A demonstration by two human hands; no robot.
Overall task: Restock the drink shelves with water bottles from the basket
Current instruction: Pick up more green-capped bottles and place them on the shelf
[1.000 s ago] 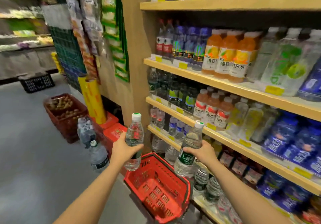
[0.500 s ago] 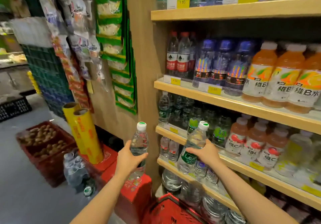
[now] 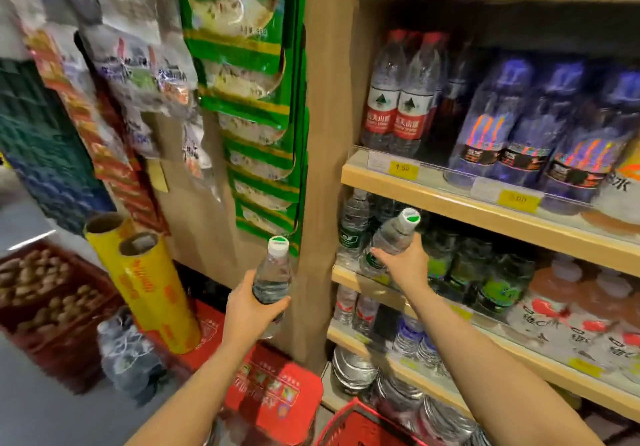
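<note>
- We had the right-hand water bottle (image 3: 389,243) tilted, its base at the lip of the middle shelf (image 3: 485,234), beside the green-labelled bottles (image 3: 349,234) already there.
- Our right hand (image 3: 403,265) was wrapped round its lower body.
- Our left hand (image 3: 254,307) gripped a second bottle (image 3: 272,274) upright, in front of the wooden shelf post (image 3: 325,168), off the shelf.
- To do it well, we judged the base should clear the lip, then stand upright without knocking neighbours.
- The red basket (image 3: 349,425) sat below us.
</note>
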